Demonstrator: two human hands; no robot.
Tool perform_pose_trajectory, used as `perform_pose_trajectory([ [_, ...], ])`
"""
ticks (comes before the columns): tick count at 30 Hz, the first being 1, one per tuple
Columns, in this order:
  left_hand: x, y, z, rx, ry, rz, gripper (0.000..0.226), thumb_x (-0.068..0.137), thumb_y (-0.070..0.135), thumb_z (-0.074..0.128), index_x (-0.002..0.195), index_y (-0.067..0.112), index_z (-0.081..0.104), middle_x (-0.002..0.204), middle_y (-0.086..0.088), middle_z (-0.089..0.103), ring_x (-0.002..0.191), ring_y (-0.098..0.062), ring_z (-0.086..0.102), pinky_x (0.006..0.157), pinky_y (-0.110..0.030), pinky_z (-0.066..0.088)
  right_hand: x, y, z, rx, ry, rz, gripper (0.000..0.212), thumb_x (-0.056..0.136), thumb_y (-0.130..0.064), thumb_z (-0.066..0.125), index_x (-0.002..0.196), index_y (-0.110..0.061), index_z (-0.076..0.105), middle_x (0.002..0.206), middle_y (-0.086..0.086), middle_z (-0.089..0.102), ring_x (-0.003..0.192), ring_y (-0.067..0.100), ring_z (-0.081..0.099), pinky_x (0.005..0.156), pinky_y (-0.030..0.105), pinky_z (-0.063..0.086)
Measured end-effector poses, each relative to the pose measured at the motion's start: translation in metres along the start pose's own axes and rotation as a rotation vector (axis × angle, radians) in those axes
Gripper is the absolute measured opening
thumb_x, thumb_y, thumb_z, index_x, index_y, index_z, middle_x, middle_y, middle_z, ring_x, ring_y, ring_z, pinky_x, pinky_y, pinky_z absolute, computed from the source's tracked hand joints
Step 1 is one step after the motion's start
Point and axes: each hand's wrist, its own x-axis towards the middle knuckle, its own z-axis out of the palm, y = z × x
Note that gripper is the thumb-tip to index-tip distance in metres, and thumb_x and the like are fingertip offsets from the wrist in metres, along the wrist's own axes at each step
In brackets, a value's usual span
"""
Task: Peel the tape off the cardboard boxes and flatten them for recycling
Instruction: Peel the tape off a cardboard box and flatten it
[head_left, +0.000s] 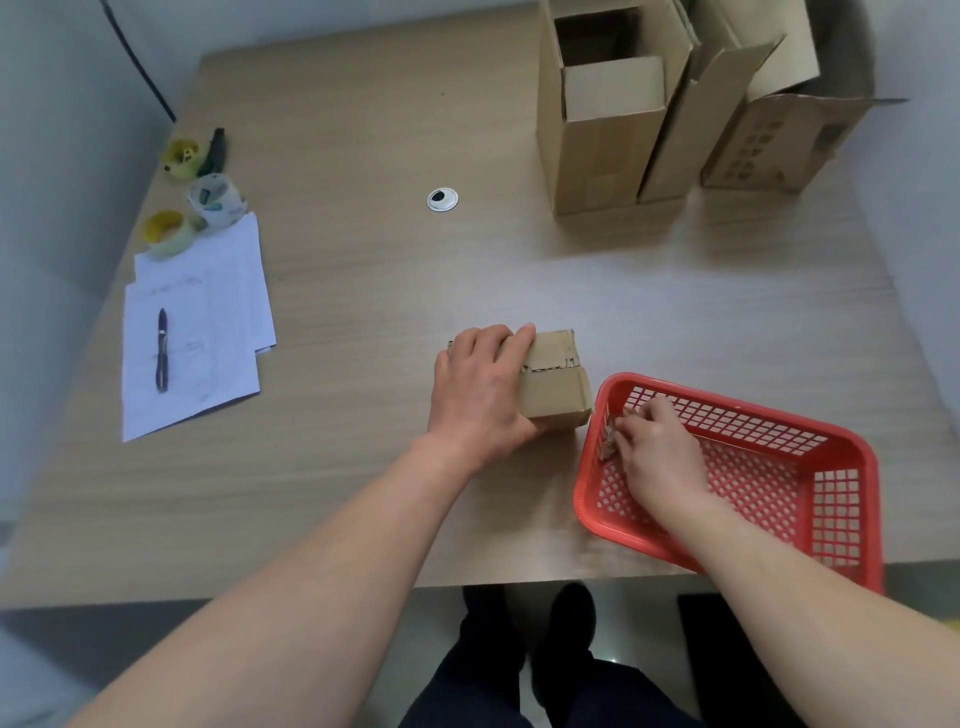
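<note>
Left hand (480, 387) lies over the left part of a small cardboard box (553, 382), fingers curled over its far top edge, thumb side at the near edge, gripping it. Box sits closed on the worktop (363, 291) near the front edge, center; torn seam runs across its top between the two flaps, ragged paper showing.

Right hand (657, 441) is inside the red basket (810, 488), fingers bent and pinching a small crumpled piece of tape (609, 439) against the basket's left inner wall. Tape scrap is brownish-grey, partly hidden by the fingers. Basket stands just right of the small box, nearly touching it, its near corner hanging over the worktop's front edge. Nothing else can be made out in it through the mesh.

Far right: a tall open cardboard box (602, 130) stands upright, flaps up, inner flap folded in. Just beside it, flattened cardboard (696, 119) leans on its right side. Further right, a printed box (779, 140) lies tipped, open flap out.

Left side: white paper sheets (208, 322) with a black pen (162, 349) on top. Behind them, three tape rolls (215, 200), two yellow-cored, one clear, and a dark utility knife (215, 150). Round cable grommet (442, 199) mid-worktop.
</note>
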Motion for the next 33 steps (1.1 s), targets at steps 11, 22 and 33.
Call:
perform_pose_trajectory([
  [11,-0.002,0.004,0.002,0.018,-0.011,-0.03,0.107,0.056,0.056,0.083,0.148,0.028,0.036,0.139,0.002,0.045,0.128,-0.025,0.036,0.102,-0.042,0.037,-0.009,-0.013,-0.027,-0.283,-0.162,-0.126,0.054,0.099,-0.023,0.039,0.15,-0.015,0.024,0.125,0.006,0.058,0.104,0.029,0.061,0.08,0.04,0.049],
  [22,-0.002,0.004,0.0,0.018,-0.024,-0.009,0.107,0.058,0.058,0.082,0.149,0.029,0.034,0.141,0.001,0.043,0.129,-0.025,0.035,0.102,-0.041,0.036,-0.006,-0.021,-0.03,0.279,-0.09,0.415,0.021,0.08,-0.008,0.061,0.077,-0.023,0.076,0.1,-0.004,0.076,0.102,0.022,0.066,0.092,0.034,0.049],
  [33,0.0,-0.001,-0.002,0.001,-0.022,0.036,0.104,0.061,0.061,0.08,0.147,0.028,0.033,0.14,0.001,0.043,0.129,-0.025,0.035,0.103,-0.042,0.037,-0.011,-0.031,-0.045,0.196,0.16,0.343,0.021,0.083,-0.005,0.057,0.085,-0.025,0.065,0.097,-0.001,0.068,0.095,0.029,0.061,0.075,0.035,0.043],
])
